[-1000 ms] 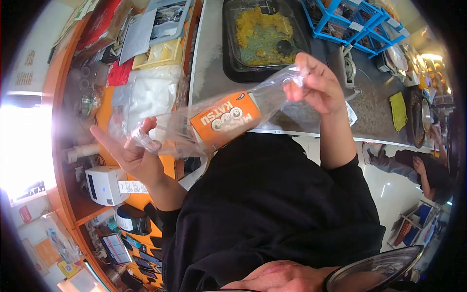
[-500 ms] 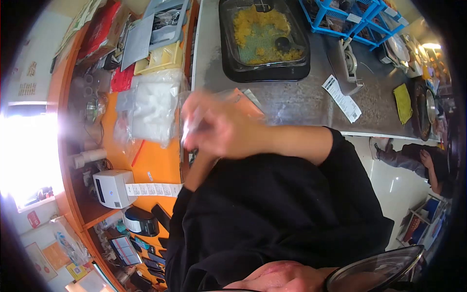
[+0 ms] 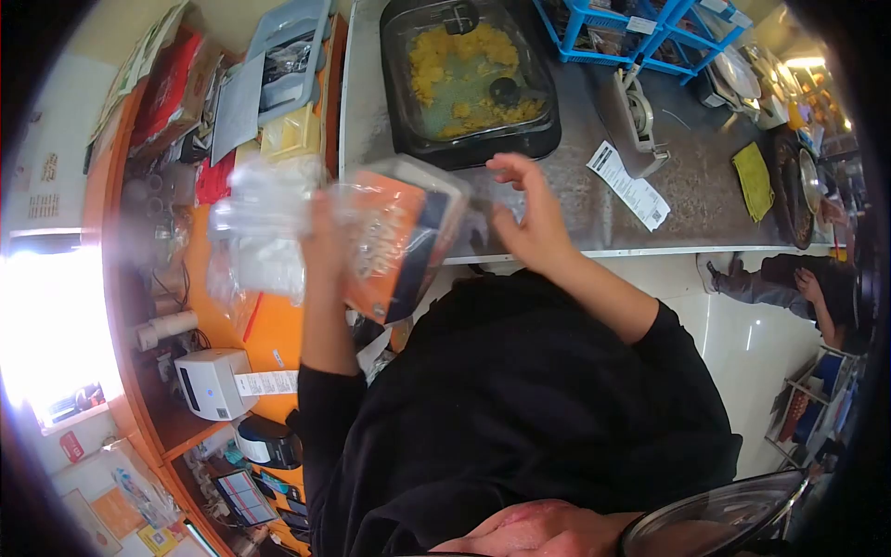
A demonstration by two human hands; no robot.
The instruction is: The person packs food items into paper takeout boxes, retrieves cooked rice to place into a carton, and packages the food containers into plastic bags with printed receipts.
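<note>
My left hand point(image 3: 321, 223), blurred by motion, is closed on a clear plastic bag point(image 3: 264, 190) at the edge between the metal counter and the orange desk. Inside the bag sits a flat package with an orange and dark blue printed face point(image 3: 390, 243), tilted in front of my body. Loose film of the bag spreads out to the left of the hand. My right hand point(image 3: 536, 218) is apart from the bag, over the counter's front edge, with thumb and fingers spread and nothing in them.
A black tray point(image 3: 549, 139) with a clear lid over yellow crumbly food lies ahead. Right of it are a tape dispenser point(image 3: 640, 125), a receipt point(image 3: 628, 186), blue baskets point(image 3: 631, 46) and a green cloth point(image 3: 753, 181). A label printer point(image 3: 212, 385) stands left. Another person point(image 3: 803, 288) is at far right.
My hands were close together in front of the package, blurred. The left now holds the bag with the package in fuller view; the right has moved away to the right and opened. The view shifted slightly.
</note>
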